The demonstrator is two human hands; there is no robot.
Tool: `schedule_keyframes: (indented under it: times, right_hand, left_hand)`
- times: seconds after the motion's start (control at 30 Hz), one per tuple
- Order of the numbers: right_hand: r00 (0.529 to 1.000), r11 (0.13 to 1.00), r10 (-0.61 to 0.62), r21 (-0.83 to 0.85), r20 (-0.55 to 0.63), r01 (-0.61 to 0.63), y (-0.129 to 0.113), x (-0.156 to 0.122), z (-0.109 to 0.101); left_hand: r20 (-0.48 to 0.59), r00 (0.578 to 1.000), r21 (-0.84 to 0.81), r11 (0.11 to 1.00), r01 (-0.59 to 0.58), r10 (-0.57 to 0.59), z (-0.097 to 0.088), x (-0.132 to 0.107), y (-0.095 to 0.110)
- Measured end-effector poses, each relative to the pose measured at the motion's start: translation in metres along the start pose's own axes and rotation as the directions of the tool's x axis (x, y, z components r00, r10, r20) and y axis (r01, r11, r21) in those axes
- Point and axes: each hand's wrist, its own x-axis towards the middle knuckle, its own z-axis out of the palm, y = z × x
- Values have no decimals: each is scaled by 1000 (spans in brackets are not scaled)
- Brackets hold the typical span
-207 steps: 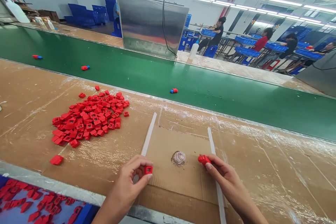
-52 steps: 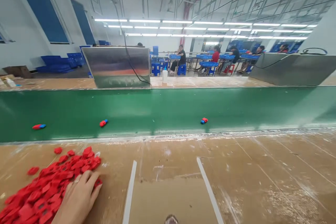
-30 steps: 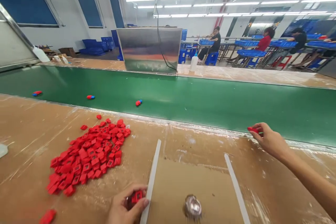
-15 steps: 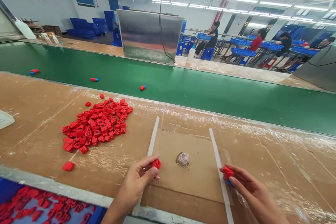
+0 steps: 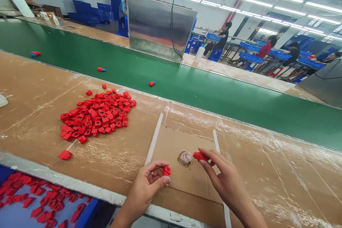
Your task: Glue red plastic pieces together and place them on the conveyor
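Between the thumb and fingers of my left hand (image 5: 146,187) is a small red plastic block (image 5: 166,170), its hollow end facing up and right. My right hand (image 5: 223,172) pinches another red plastic piece (image 5: 200,156), close to a pale, rounded lump of paste (image 5: 185,157). Whether that piece touches the paste I cannot tell; its far end is hidden by my fingers. The paste sits on a cardboard sheet (image 5: 171,142) between two white tape strips. Left of my hands lies a heap of similar red blocks (image 5: 98,114), with one loose red block (image 5: 65,155) nearer me.
A green conveyor belt (image 5: 227,92) crosses behind the worktable, carrying several red-and-blue pieces (image 5: 101,69). A blue bin (image 5: 91,210) of red parts sits below the table's front edge at left. Beyond the belt stand a metal panel (image 5: 160,25) and a white bottle (image 5: 199,54). People sit farther back.
My right hand has moved left with its red piece, from beyond the right tape strip to beside the paste. My left hand has shifted slightly right, its block turned. The view has tilted.
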Motion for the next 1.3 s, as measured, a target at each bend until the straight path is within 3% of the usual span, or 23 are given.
schedule_keyframes:
  times: [0.37, 1.0, 1.3]
  right_hand:
    - [987, 980, -161, -117, 17, 162, -6, 4, 7]
    - [985, 976, -169, -136, 37, 172, -9, 2, 10]
    - [991, 988, -130, -87, -43, 126, -13, 3, 1]
  left_hand:
    - [30, 999, 26, 999, 44, -45, 0, -1, 3]
    - [65, 997, 14, 999, 41, -41, 1, -3, 5]
    - [54, 998, 16, 999, 33, -34, -1, -4, 0]
